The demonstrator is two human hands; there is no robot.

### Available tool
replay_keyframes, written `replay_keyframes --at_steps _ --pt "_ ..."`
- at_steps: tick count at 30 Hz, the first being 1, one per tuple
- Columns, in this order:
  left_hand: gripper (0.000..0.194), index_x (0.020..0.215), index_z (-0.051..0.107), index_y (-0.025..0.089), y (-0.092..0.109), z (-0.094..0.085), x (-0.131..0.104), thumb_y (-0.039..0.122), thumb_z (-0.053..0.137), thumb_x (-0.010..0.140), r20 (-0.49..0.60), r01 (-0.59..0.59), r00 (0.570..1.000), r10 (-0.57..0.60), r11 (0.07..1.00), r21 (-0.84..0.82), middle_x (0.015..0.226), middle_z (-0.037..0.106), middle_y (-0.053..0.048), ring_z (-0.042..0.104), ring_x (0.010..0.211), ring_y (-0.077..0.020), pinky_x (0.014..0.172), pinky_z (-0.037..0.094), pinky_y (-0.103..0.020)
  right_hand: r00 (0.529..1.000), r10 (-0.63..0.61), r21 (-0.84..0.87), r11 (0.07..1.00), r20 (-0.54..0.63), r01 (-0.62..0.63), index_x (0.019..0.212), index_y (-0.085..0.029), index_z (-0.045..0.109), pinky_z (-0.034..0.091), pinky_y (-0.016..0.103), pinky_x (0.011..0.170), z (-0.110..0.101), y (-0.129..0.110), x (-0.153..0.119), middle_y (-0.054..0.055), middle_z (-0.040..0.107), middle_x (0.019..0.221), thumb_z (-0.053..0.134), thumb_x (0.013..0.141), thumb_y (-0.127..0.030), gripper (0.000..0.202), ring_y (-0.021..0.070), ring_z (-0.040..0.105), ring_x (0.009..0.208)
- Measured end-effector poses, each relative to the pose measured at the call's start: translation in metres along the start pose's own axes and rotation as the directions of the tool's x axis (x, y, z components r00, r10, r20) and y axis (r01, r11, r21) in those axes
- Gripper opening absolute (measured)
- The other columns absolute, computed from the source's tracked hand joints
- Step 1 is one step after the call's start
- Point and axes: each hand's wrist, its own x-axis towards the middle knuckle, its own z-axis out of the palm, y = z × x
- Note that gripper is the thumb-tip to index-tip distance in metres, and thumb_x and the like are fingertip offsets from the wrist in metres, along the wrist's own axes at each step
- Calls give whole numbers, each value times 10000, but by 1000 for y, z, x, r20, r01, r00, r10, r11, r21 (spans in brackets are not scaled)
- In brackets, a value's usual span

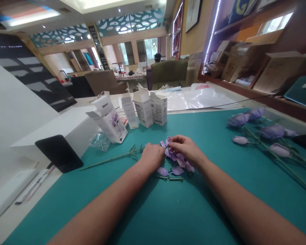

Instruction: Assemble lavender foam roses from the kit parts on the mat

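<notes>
Now | two hands (168,153) on petals (177,163) | four boxes (132,114) | one stem (109,159)

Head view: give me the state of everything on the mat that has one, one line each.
Left hand: closed, knuckles up, on the green stem.
Right hand: fingers pinching a purple petal.
Loose petals: scattered flat between the hands.
Finished purple flowers: lying on the teal mat.
White boxes: upright, top flaps open.
Pictured flower box: tilted, open.

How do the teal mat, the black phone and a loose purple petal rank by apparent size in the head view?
1. teal mat
2. black phone
3. loose purple petal

The differences are large, so nearness does not change the order.
</notes>
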Motion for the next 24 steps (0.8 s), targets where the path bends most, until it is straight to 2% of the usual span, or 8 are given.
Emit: replay_keyframes --at_steps 8,10,13,15,17,19,21,24 --pt "125 799 662 145 -7 0 4 89 553 775 10 -53 999 54 996 -65 829 693 -113 653 816 -258 752 428 -346 998 34 53 998 -46 -31 759 -167 651 393 230 497 -1 -6 -3 -23 629 635 776 559 -324 283 92 519 527" --pt "96 797 664 146 -10 -2 4 98 592 754 -18 -52 999 51 993 -105 824 694 -111 648 819 -258 771 426 -356 999 25 51 998 -40 -23 745 -164 641 389 230 496 -2 -6 -3 -25 625 625 772 564 -329 277 90 513 520" --pt "153 880 670 159 -17 -10 1 164 522 842 -98 -18 995 1 984 -176 875 702 -107 637 871 -246 792 430 -363 999 13 46 999 -31 -12 717 -166 619 388 236 499 -1 -6 -4 -34 604 582 772 567 -347 280 86 496 496" --pt "215 970 656 181 -21 -16 -2 212 458 893 -159 5 986 -58 949 -315 922 705 -78 631 874 -200 779 449 -321 1000 14 49 999 -21 -13 705 -169 603 391 240 506 1 -6 -5 -37 596 564 779 565 -365 299 88 496 490" --pt "219 1014 642 185 -23 -20 -8 254 483 879 -183 -10 973 -138 773 -634 899 701 -47 627 795 -158 728 473 -276 1000 6 56 998 0 -6 716 -172 588 393 241 507 4 -7 -7 -33 603 574 790 560 -387 334 95 513 502" --pt "219 992 646 167 -24 -19 -15 277 546 831 -144 -51 966 -212 394 -918 826 686 -29 609 688 -132 673 482 -257 1000 -22 65 998 16 21 757 -181 576 392 239 500 9 -8 -10 -40 600 583 796 565 -411 372 102 529 514" --pt "230 960 653 154 -23 -15 -21 288 607 779 -79 -69 967 -242 47 -996 777 668 -20 593 635 -115 644 475 -247 998 -59 69 996 25 57 788 -192 568 392 237 492 14 -8 -13 -53 589 584 793 579 -435 392 104 535 514" --pt "247 923 655 142 -23 -5 -27 294 674 729 -10 -65 968 -249 -216 -974 768 662 -21 601 649 -108 659 468 -240 996 -81 48 996 42 79 755 -189 581 397 235 484 20 -6 -16 -45 594 588 788 583 -467 387 106 541 517"
